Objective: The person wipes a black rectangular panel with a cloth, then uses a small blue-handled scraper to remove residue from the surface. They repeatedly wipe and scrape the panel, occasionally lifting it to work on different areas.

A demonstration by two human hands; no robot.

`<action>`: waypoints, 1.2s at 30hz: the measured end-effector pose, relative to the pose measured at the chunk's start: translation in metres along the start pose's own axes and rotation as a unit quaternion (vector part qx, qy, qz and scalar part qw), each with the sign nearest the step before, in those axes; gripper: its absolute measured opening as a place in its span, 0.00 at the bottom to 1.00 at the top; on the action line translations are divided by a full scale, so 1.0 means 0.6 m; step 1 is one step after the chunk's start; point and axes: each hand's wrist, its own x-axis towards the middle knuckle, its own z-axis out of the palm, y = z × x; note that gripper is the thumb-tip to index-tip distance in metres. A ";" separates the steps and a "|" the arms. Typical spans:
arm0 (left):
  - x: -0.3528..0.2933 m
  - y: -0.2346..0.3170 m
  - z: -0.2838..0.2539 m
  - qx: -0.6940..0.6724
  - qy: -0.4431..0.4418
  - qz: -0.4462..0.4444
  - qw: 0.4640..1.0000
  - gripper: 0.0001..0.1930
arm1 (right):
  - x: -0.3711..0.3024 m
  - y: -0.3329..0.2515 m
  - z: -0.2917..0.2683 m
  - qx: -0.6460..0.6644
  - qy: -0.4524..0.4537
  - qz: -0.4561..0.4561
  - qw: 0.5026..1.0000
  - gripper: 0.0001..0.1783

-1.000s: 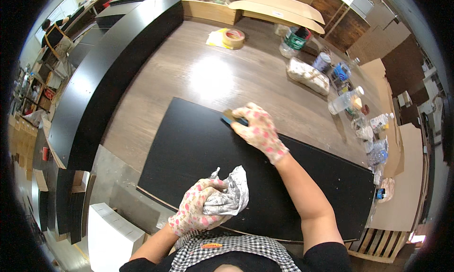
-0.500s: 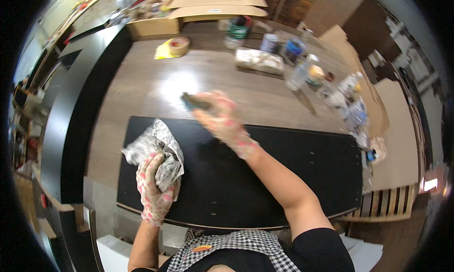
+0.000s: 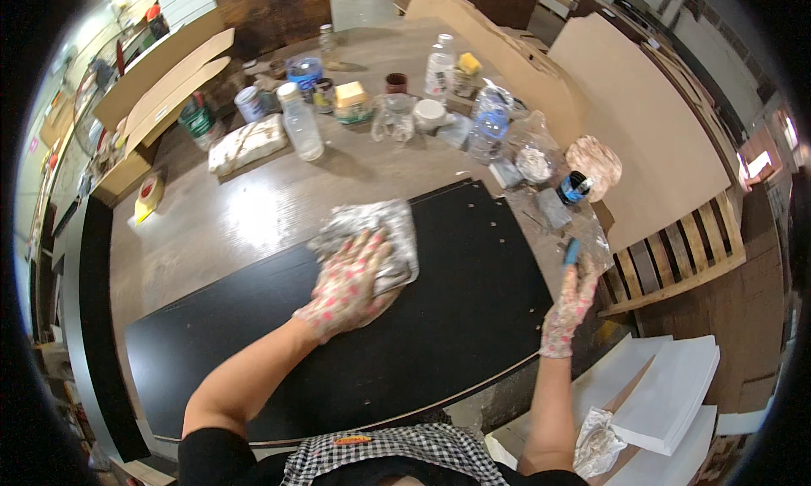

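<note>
Near the middle of a black panel [image 3: 279,351], my left hand [image 3: 346,283], in a pink-spotted glove, presses a crumpled grey-white rag [image 3: 393,241] to its surface. The fingers lie over the cloth and hold it there. Beyond the panel's right end is my right hand [image 3: 570,313], gloved alike, closed around a small blue piece [image 3: 573,251]. Only its blue end shows past the fingertips, so I cannot make out its kind. Close by stand an open jar of dark liquid [image 3: 574,187] and a grey pad [image 3: 553,208].
Bottles and jars, among them a clear bottle [image 3: 301,127], line the back of the wooden table [image 3: 203,182]. A wrapped white bundle [image 3: 247,145] and a tape roll [image 3: 149,190] lie left. Cardboard [image 3: 642,122] and a slatted pallet [image 3: 676,253] border the right, white boards [image 3: 667,393] below.
The view has swung right. My left hand has slid the rag rightward along the panel, opening its cloth flatter. My right hand has gone from above the panel to the table's right end.
</note>
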 end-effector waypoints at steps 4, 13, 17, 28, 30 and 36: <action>0.204 0.095 0.058 -0.008 0.001 0.083 0.997 0.36 | -0.004 0.007 0.006 0.154 -0.006 0.028 0.988 0.25; 0.215 0.105 0.081 -0.031 0.031 0.020 0.999 0.35 | 0.006 0.026 -0.003 0.046 -0.003 0.043 0.998 0.25; 0.020 -0.017 0.013 -0.018 0.034 -0.028 0.999 0.36 | 0.019 0.044 -0.011 0.074 -0.006 0.046 0.996 0.27; -0.540 -0.399 -0.131 0.200 0.099 -0.328 0.918 0.26 | 0.037 0.032 -0.005 0.017 0.025 0.056 0.998 0.26; -0.631 -0.468 -0.156 0.153 0.152 -0.342 0.915 0.25 | 0.039 0.036 -0.007 -0.011 0.029 0.056 0.998 0.29; -0.808 -0.534 -0.297 0.002 0.364 -0.551 0.751 0.22 | 0.052 0.056 -0.008 -0.160 0.042 -0.026 0.986 0.35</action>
